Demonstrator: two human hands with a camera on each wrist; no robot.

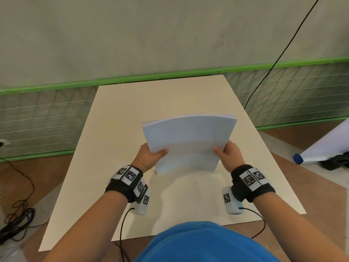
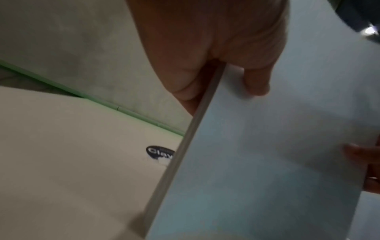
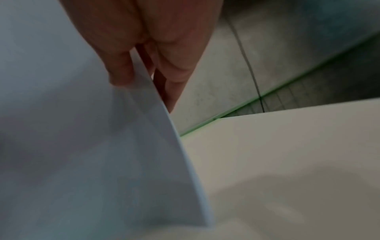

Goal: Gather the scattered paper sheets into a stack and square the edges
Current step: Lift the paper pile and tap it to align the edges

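A thick stack of white paper sheets (image 1: 188, 142) is held up off the cream table (image 1: 117, 140), its far end bowed upward. My left hand (image 1: 151, 156) grips the stack's left side, thumb on top and fingers underneath. My right hand (image 1: 227, 154) grips the right side the same way. In the left wrist view the stack (image 2: 267, 154) shows its side edge, with my left hand (image 2: 232, 73) pinching it. Seen from the right wrist, the stack (image 3: 82, 146) curves down from my right hand (image 3: 139, 71). At the far left corner the sheet edges are slightly stepped.
A black oval sticker (image 2: 160, 153) sits on the table. Behind the table runs a green-trimmed mesh panel (image 1: 47, 114). A black cable (image 1: 273, 65) hangs at the right. A white roll with a blue cap (image 1: 298, 158) lies on the floor at right. Cables (image 1: 17, 220) lie at left.
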